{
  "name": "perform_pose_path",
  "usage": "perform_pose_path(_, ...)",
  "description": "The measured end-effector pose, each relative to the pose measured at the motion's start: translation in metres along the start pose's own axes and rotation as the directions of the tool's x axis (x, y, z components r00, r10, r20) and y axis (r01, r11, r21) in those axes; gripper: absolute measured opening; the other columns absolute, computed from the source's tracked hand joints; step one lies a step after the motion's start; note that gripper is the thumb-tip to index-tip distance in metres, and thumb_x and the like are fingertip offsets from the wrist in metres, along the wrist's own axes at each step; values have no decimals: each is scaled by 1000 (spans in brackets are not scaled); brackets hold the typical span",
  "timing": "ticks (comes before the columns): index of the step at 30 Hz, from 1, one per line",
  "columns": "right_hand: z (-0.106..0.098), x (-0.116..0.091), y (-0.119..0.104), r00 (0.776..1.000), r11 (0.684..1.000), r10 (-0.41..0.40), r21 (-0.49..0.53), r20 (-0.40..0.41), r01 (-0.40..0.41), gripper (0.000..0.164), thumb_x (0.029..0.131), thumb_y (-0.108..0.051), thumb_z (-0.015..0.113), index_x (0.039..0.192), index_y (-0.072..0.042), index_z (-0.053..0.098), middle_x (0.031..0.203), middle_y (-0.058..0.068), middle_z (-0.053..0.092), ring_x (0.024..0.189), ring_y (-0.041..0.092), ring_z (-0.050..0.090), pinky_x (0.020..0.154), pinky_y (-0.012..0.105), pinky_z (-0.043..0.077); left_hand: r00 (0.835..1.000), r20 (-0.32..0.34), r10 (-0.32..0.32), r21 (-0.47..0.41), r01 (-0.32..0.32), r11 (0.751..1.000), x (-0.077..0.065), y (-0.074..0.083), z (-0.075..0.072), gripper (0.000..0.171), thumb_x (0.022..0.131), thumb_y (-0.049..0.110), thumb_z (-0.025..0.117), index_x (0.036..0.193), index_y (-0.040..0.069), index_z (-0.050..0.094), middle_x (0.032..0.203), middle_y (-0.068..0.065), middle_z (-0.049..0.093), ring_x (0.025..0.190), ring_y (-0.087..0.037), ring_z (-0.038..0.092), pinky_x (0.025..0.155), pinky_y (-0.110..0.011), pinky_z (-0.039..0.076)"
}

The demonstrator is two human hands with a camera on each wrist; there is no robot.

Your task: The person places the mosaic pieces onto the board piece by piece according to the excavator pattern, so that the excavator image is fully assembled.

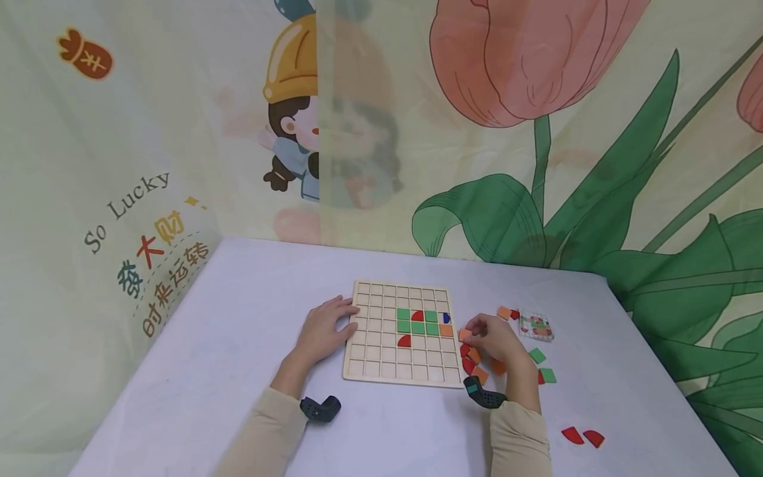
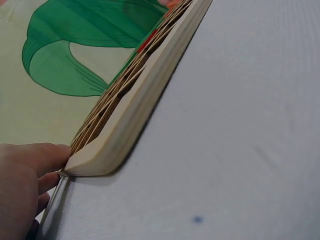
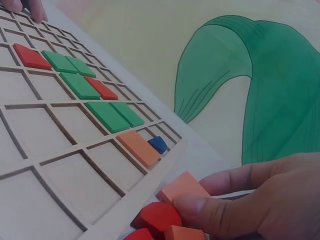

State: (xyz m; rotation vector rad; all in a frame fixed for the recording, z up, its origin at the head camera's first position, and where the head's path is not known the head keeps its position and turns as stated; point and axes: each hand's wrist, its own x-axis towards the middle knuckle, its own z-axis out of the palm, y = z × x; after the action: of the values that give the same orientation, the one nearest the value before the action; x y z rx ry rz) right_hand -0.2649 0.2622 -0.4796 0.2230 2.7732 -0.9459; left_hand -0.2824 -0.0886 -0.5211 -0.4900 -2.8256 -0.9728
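Note:
My right hand (image 1: 495,339) pinches an orange square tile (image 3: 181,187) between thumb and fingers, just off the right edge of a wooden grid board (image 1: 396,381). Below that tile lie red pieces (image 3: 161,216) and more orange squares (image 1: 479,375). At the board's left edge my left hand (image 1: 322,331) rests with fingers extended, the thumb touching the rim in the left wrist view. Set in the grid are several green squares (image 1: 403,326), red quarter-round pieces (image 1: 405,341), one orange square (image 1: 446,330) and a small blue piece (image 1: 446,318).
Right of my right hand lies a patterned card or small box (image 1: 536,325). Green squares (image 1: 537,356) lie nearer me, and two red quarter-round pieces (image 1: 593,438) sit by themselves toward the front right. A printed curtain (image 1: 369,218) hangs behind the white table (image 1: 250,285).

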Motion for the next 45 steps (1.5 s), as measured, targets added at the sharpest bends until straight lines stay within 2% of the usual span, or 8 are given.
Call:
perform_pose_path(6, -3, -2, 0, 999, 1000, 23, 1, -41, -23, 21, 85, -20, 72, 100, -9, 61, 94, 9, 61, 87, 22, 54, 68, 25, 53, 1000, 2, 4, 2, -4, 1000, 0, 0, 0, 36, 90, 32, 60, 123, 17, 63, 140, -3, 53, 138, -25, 38, 111, -51, 31)
perform_pose_path(11, -7, -6, -11, 997, 1000, 8, 9, -79, -7, 22, 86, -25, 70, 99, -11, 62, 95, 8, 62, 90, 22, 53, 68, 25, 51, 1000, -8, 7, -3, -7, 1000, -1, 1, -1, 36, 89, 31, 62, 122, 16, 64, 139, -3, 54, 138, -25, 39, 111, -51, 31)
perform_pose_path(13, -6, -6, -20, 998, 1000, -15, 1, -69, 16, 20, 86, -26, 71, 97, -12, 63, 93, 7, 62, 88, 22, 53, 68, 25, 50, 1000, -15, 8, -3, -8, 1000, -1, 1, -1, 36, 89, 31, 62, 122, 16, 64, 139, -4, 54, 138, -25, 39, 111, -51, 31)
perform_pose_path(18, 11, -1, -44, 995, 995, -103, -6, 14, 103, 11, 84, -23, 72, 90, -16, 66, 85, 2, 63, 82, 19, 53, 66, 24, 49, 1000, -15, 3, -1, -3, 1000, -1, -1, -1, 36, 89, 30, 62, 122, 16, 64, 139, -4, 54, 138, -26, 39, 111, -51, 31)
perform_pose_path(23, 29, -1, -59, 976, 978, -205, -24, 68, 207, 8, 82, -19, 74, 83, -15, 67, 79, -1, 63, 77, 15, 54, 67, 23, 47, 1000, -1, -5, 6, 5, 1000, -1, -2, -1, 36, 90, 31, 60, 123, 17, 63, 140, -3, 53, 139, -25, 38, 111, -51, 31)
perform_pose_path(27, 38, -2, -65, 964, 964, -252, -62, 84, 258, 10, 81, -17, 75, 80, -14, 66, 74, -3, 62, 71, 13, 53, 65, 24, 46, 1000, -3, -2, 8, 2, 1000, -1, -2, 0, 36, 90, 31, 60, 122, 17, 63, 140, -3, 54, 138, -25, 38, 111, -51, 31)
perform_pose_path(34, 44, -3, -68, 961, 957, -267, -96, 75, 274, 10, 79, -14, 76, 76, -14, 66, 70, -4, 61, 67, 11, 53, 64, 24, 46, 1000, 0, -12, 3, 12, 1000, -1, -1, 1, 35, 90, 31, 61, 122, 18, 64, 140, -2, 53, 139, -24, 38, 112, -50, 30)
perform_pose_path(45, 50, -4, -74, 954, 936, -297, -187, 36, 298, 19, 78, -9, 77, 67, -15, 63, 72, -3, 56, 69, 13, 49, 63, 26, 44, 1000, -17, -1, -3, 1, 1000, -1, 1, 1, 35, 90, 30, 61, 122, 18, 64, 139, -2, 54, 138, -24, 39, 110, -51, 32)
